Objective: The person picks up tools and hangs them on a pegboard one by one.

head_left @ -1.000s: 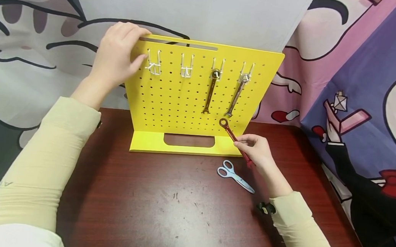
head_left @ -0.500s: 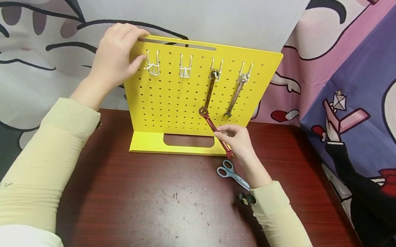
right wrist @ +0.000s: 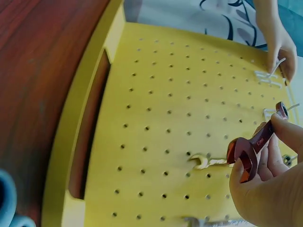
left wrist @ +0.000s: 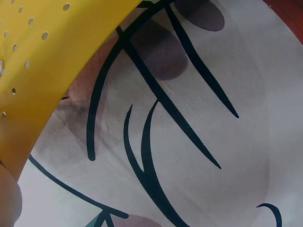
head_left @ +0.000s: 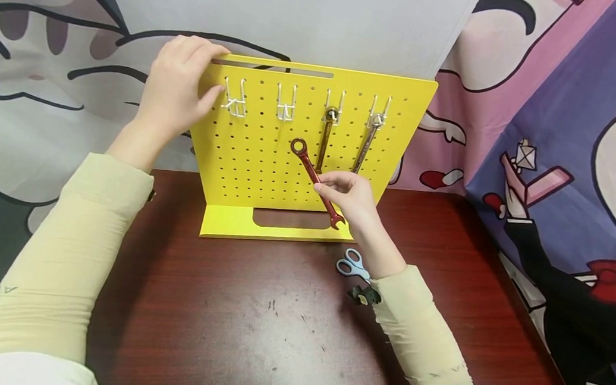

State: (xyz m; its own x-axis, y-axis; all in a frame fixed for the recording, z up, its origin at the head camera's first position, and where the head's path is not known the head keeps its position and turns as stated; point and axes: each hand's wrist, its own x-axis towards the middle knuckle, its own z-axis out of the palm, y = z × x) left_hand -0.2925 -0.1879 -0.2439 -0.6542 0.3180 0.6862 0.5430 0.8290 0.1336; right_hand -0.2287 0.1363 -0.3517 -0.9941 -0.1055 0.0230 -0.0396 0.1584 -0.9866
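My right hand pinches a red combination wrench between thumb and fingers, in front of the yellow pegboard. Its ring end points up and left, below the second white hook from the left; the open end points down. In the right wrist view the red wrench shows its open end nearest the camera. At the board's top left corner my left hand grips the edge, thumb on the front face. Two more wrenches hang from the right-hand hooks: a dark one and a silver one.
Light-blue scissors lie on the brown table below the board, partly covered by my right wrist. The leftmost hook holds nothing. Behind the board stands a printed cloth backdrop; another covers the right side.
My right hand has carried the red wrench left and up across the board's front, toward the second hook. The forearm now covers part of the scissors. My left hand stays at the corner.
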